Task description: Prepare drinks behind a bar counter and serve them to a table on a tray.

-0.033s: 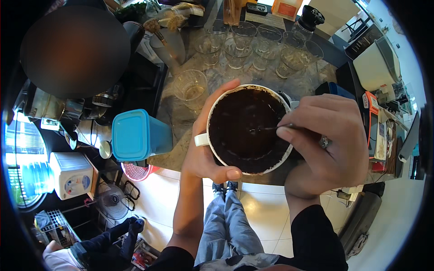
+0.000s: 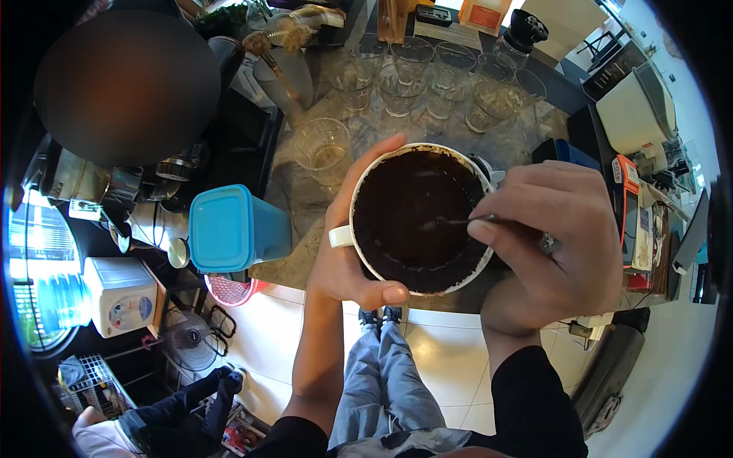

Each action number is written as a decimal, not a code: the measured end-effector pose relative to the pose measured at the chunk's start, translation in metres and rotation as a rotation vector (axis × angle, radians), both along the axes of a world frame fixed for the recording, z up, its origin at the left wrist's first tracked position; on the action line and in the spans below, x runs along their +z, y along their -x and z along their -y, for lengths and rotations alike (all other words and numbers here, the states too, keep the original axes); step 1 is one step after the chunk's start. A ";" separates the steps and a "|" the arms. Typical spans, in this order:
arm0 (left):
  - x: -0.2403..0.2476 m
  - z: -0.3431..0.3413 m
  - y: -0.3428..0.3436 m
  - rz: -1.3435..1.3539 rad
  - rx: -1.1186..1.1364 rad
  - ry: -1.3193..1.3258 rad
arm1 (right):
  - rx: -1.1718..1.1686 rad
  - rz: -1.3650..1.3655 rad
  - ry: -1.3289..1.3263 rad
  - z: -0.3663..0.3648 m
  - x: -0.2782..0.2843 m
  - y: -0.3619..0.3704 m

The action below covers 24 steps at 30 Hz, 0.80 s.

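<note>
A white cup [image 2: 341,237] with a stubby handle on its left is held over the counter. Dark brown liquid [image 2: 408,206] fills much of it, and dark residue with brown specks rings the inner wall. My left hand [image 2: 347,263] is wrapped round the cup's left side, thumb along the near rim. Above the right part of the cup, my right hand [image 2: 553,237] pinches a thin, dark, stick-like utensil [image 2: 458,222] whose tip dips into the liquid. The tip's shape is hidden under the surface.
Just beyond the cup stands a clear plastic cup [image 2: 321,149], with several glasses [image 2: 450,76] behind it. A blue-lidded container [image 2: 221,229] sits on the left counter edge. An orange-and-black device [image 2: 626,175] is at right. Another person's legs [image 2: 183,404] show lower left.
The utensil's tip has shifted slightly within the liquid, and the ripples around it look different. My left hand and the cup stay put.
</note>
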State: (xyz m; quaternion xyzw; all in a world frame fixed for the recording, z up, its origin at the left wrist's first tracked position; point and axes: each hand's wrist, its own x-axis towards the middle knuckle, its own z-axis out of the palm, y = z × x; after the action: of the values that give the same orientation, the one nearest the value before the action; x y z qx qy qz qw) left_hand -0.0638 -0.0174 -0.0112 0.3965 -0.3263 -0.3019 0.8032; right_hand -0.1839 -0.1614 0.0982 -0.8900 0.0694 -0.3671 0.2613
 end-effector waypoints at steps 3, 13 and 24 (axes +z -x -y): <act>-0.004 -0.001 -0.002 0.036 0.004 0.011 | 0.091 -0.023 -0.051 0.002 0.007 0.002; -0.001 -0.015 -0.002 0.068 -0.053 -0.137 | 0.147 -0.223 -0.306 0.017 0.000 0.017; 0.001 -0.038 0.003 0.216 0.151 -0.250 | 0.032 -0.230 -0.268 -0.005 0.004 0.042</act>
State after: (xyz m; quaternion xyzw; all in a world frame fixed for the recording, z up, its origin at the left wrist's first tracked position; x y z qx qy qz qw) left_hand -0.0667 0.0205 -0.0098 0.5469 -0.3396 -0.2346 0.7284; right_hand -0.2257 -0.1564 0.1025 -0.8843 0.1332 -0.2462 0.3737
